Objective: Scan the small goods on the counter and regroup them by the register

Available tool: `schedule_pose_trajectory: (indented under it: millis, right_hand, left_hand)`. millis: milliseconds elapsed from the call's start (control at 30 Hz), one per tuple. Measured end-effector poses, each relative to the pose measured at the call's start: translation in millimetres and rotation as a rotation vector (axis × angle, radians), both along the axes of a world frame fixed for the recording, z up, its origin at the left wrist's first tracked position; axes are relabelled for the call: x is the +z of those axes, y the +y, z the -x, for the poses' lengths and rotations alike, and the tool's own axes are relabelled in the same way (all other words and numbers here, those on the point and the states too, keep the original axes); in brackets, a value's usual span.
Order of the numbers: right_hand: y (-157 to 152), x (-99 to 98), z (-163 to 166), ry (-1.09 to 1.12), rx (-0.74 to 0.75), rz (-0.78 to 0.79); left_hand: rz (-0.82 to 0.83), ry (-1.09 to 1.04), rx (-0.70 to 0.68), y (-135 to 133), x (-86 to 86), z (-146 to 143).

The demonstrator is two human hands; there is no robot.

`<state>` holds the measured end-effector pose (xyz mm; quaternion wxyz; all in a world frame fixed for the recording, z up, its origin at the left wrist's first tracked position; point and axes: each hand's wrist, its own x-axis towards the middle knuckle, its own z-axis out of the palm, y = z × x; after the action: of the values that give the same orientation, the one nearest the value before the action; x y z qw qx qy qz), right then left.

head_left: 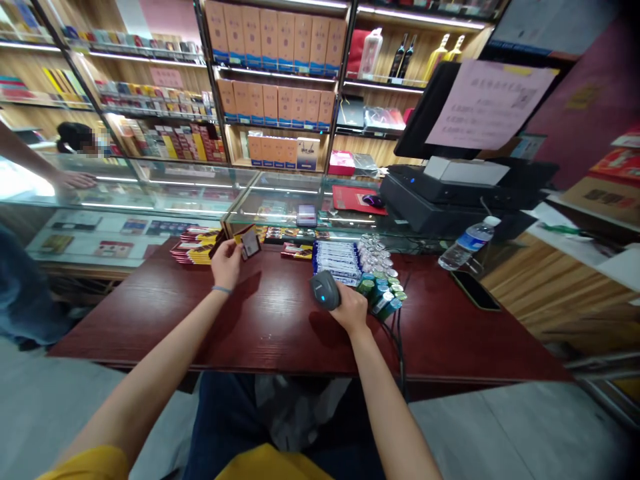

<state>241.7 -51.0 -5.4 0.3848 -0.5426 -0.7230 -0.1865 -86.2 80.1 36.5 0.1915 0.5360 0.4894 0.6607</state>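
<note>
My left hand point(227, 265) pinches a small flat packet point(251, 242), yellow and dark red with a pale panel facing me, held above the dark red table. Just left of it sits a stack of red-and-yellow packets point(195, 248). In my right hand point(353, 308) is a barcode scanner point(324, 291), its dark head pointing up and left with a small blue light lit. Beyond the scanner lie blue-and-white wrapped sticks point(336, 259) in rows. Beside them are silver-ended pieces point(376, 253) and a group of green and blue tubes point(384, 298), partly behind my right hand.
A red-and-yellow packet point(297, 251) lies at the table's back by the glass counter point(280, 190). Black cables point(400, 340) hang over the front edge. To the right are a phone point(475, 290), a water bottle point(470, 241) and a monitor point(425, 110). Another person's hand point(74, 180) rests at left.
</note>
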Motion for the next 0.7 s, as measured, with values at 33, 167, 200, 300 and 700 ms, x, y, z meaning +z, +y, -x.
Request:
schedule_pose_trajectory:
  millis: [33, 167, 200, 300, 700]
  right_hand:
    - [0, 0.6, 0, 0.003, -0.003, -0.008]
    - [1, 2.6, 2, 0.013, -0.022, -0.027]
    - [1, 2.9, 2, 0.014, -0.023, -0.031]
    - [2, 3.0, 2, 0.017, -0.025, -0.042]
    - [7, -3.7, -3, -0.021, -0.018, -0.063]
  left_hand:
    - [-0.025, 0.095, 0.037, 4, 5.9, 15]
    - [-0.119, 0.444, 0.186, 24, 25.0, 74]
    - [-0.12, 0.53, 0.201, 29, 28.1, 87]
    - [-0.059, 0.79, 0.203, 43, 33.9, 120]
    - [0.246, 1.23, 0.148, 80, 22.8, 161]
